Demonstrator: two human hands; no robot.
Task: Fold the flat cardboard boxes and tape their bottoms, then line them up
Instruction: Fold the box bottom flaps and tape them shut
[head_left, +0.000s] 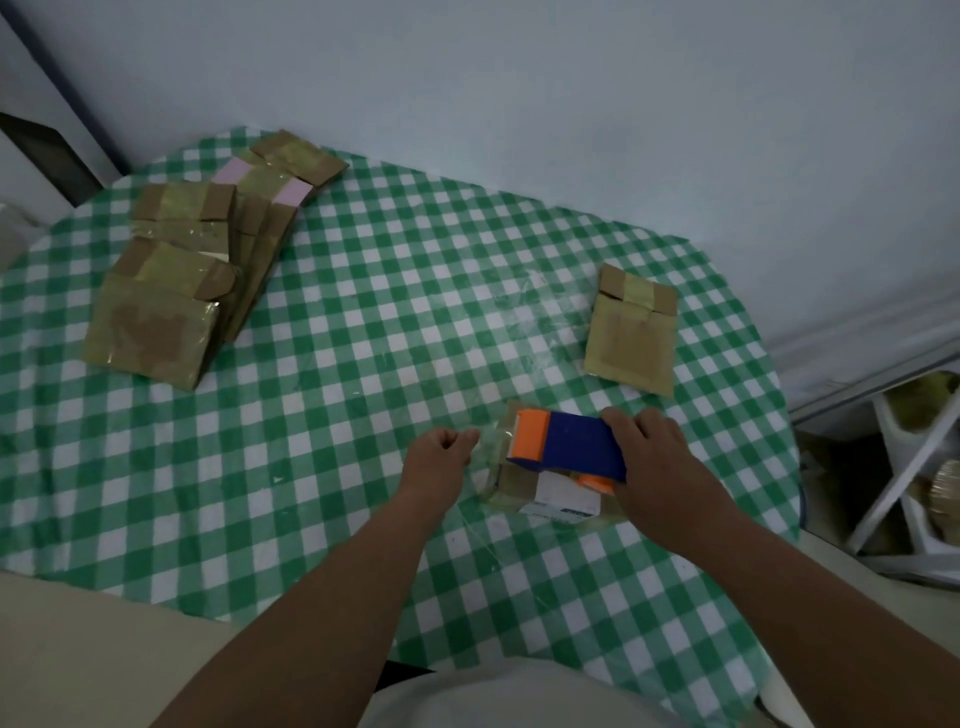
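1. Head view, nearest first: the right hand (655, 467) grips the blue and orange tape dispenser (563, 448) from behind, resting it on the small cardboard box (550, 493) being taped.
2. Just left of it, the left hand (441, 457) pinches what looks like the free end of clear tape (485, 441), fingers curled.
3. To do this well, I judge the left hand should keep the tape taut and low while the right draws the dispenser straight along the bottom seam, then presses it flat before cutting.
4. Further off on the green checked tablecloth (363, 312), one taped box (631, 330) lies to the right.
5. Farthest left, a pile of flat boxes (192, 270) lies well apart.
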